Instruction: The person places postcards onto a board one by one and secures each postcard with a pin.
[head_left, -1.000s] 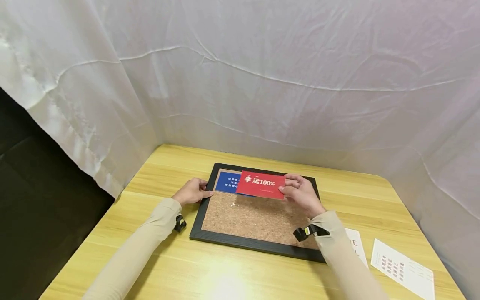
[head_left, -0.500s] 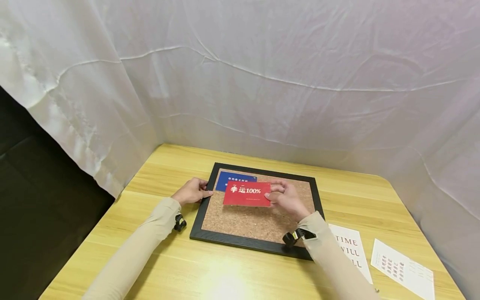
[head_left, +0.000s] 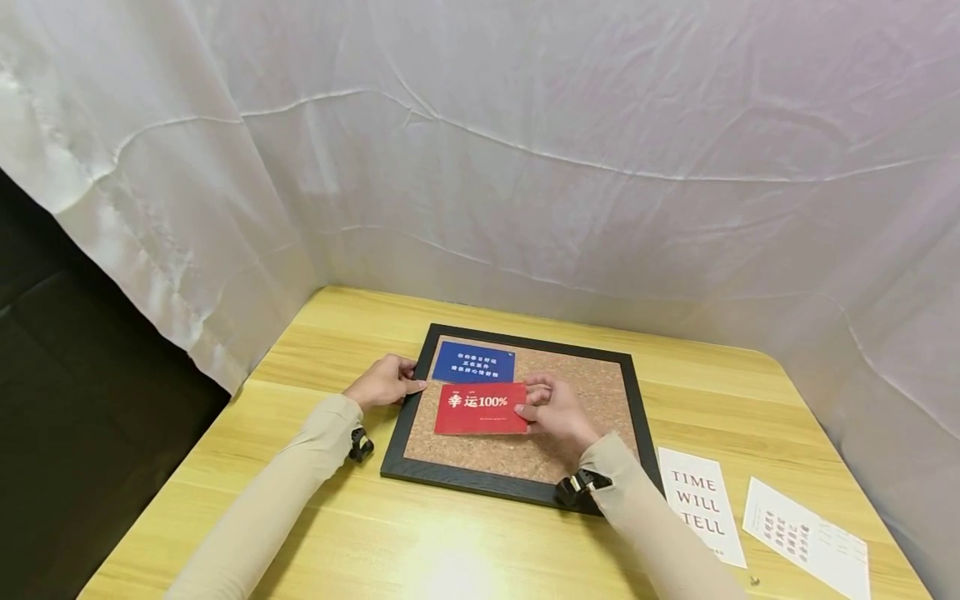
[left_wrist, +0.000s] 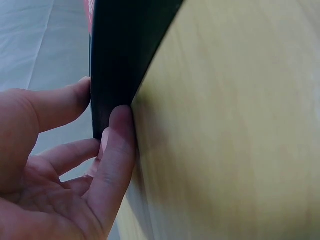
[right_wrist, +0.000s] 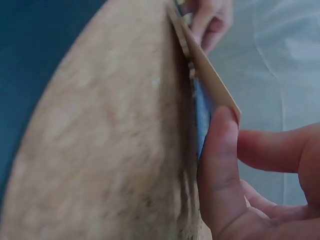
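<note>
My right hand [head_left: 553,410] pinches the red card [head_left: 480,408] over the cork board [head_left: 525,454]. My left hand [head_left: 384,382] fingers clasp its black frame [head_left: 415,379]

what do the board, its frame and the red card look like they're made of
Board: cork by its look, speckled brown, grainy and matte. Frame: smooth black, probably painted wood or plastic; the pictures can't settle which. Red card: thin stiff paper or card, printed in white, held flat at its edge by the right hand.
</note>
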